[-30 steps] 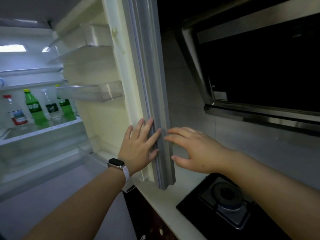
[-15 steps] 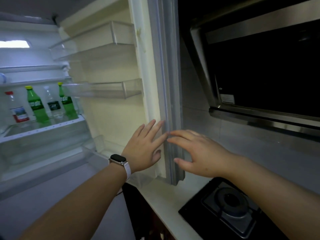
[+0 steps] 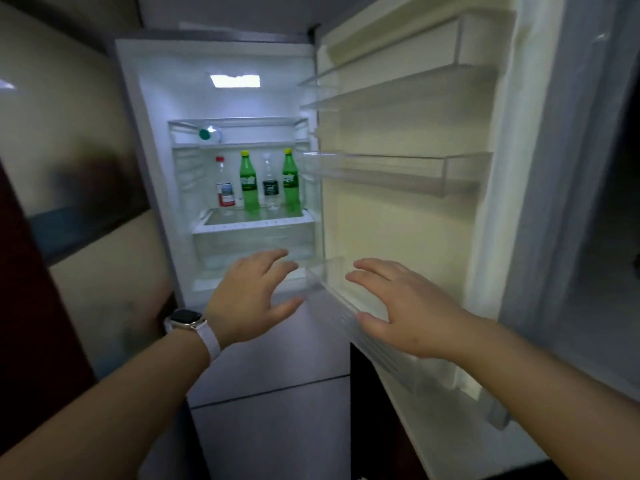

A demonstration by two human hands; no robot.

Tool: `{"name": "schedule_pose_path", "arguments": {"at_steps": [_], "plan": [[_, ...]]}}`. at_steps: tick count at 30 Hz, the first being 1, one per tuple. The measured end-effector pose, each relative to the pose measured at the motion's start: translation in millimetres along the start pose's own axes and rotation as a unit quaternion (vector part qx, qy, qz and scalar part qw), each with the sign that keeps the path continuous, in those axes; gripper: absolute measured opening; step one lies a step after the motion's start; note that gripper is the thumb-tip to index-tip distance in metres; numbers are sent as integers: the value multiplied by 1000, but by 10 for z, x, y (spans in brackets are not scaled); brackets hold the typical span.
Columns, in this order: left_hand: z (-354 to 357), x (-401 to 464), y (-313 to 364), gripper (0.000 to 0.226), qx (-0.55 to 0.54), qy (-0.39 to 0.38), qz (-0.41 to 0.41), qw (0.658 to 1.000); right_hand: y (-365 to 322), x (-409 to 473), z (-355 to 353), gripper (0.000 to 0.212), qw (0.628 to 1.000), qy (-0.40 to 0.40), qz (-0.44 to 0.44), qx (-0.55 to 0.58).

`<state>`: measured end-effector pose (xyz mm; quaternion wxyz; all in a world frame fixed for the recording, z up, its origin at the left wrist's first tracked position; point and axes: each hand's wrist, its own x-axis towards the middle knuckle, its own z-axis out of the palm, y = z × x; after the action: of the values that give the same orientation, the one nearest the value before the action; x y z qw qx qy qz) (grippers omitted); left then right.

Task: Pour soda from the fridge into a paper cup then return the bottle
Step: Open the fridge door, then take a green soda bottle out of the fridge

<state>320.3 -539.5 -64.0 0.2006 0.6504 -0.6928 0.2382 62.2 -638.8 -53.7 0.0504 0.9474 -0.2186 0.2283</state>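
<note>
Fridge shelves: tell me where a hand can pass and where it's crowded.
Crowded: the bottle row on the middle shelf. Free: the door bins, and the shelf strip in front of the bottles. Both hands, left and right, are empty.

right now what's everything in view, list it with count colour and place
fridge: one, white inside, lit, ahead
fridge door: one, cream lining, swung open to the right
door racks: clear, nothing visible in them
green bottles: two, yellow caps, upright on the middle shelf
red-capped bottle: one, clear, red label, left end of that row
clear bottle: one, dark label, between the green ones
green-capped item: one, lying on the shelf above; too blurred to name
drawer: one, clear, under the bottle shelf
watch: one, pale strap, left wrist
left hand: open, empty, before the drawer
right hand: open, empty, near the door's lowest rack
</note>
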Motion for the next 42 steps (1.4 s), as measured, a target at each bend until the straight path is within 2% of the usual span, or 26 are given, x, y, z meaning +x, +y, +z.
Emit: {"name": "schedule_pose_path", "arguments": {"at_steps": [5, 11, 16, 19, 29, 38, 42], "plan": [[25, -28, -665, 63, 76, -20, -74, 994, -86, 796, 359, 61, 999, -3, -23, 21], [273, 177, -1470, 60, 67, -6, -111, 992, -94, 1785, 828, 60, 999, -16, -37, 24], [563, 503, -2110, 61, 45, -7, -140, 989, -99, 2547, 1153, 61, 999, -15, -15, 27], [773, 688, -2394, 63, 52, -34, -129, 990, -37, 2838, 1362, 61, 999, -16, -1, 29], [1141, 1001, -2992, 62, 38, -31, -130, 990, 270, 3473, 1883, 63, 996, -23, 63, 56], [1454, 1406, -3449, 62, 73, -42, -126, 988, 687, 4168, 2351, 59, 992, -20, 104, 66], [1627, 1689, -3658, 59, 78, -49, -134, 987, 885, 4560, 2596, 55, 989, 11, 122, 84]]}}
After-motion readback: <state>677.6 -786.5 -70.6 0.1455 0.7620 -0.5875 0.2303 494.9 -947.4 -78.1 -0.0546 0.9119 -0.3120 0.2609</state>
